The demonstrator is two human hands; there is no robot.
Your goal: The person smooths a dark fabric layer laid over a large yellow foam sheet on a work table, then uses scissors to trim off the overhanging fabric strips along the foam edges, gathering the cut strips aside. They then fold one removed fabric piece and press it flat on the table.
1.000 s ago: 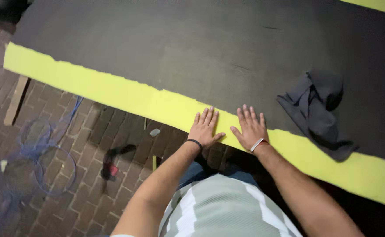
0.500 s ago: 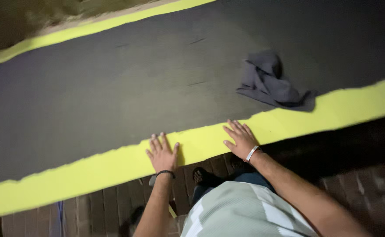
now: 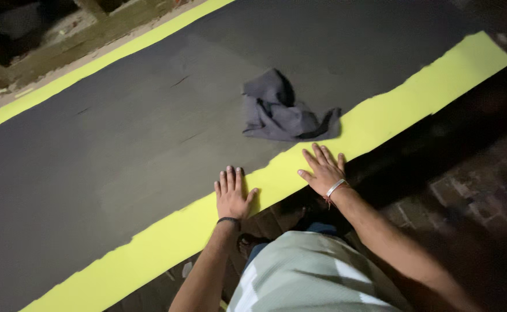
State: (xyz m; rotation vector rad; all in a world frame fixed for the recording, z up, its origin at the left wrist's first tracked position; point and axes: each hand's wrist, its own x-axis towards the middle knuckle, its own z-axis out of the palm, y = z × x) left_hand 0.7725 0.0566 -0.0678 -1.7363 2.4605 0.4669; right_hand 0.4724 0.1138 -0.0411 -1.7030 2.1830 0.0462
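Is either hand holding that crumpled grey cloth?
No, the grey cloth lies loose on the dark sheet while the left hand and right hand press flat on the yellow strip.

One head-worn camera looks steeply down, close over the dark yellow-edged sheet (image 3: pixel 149 133) and brick floor (image 3: pixel 473 196).

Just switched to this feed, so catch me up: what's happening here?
A person leans over a large dark grey sheet with yellow edge strips. The left hand and right hand both lie flat, fingers spread, on the near yellow strip, holding nothing. A crumpled grey cloth lies on the dark surface just beyond the right hand, apart from it. Brick paving shows below.
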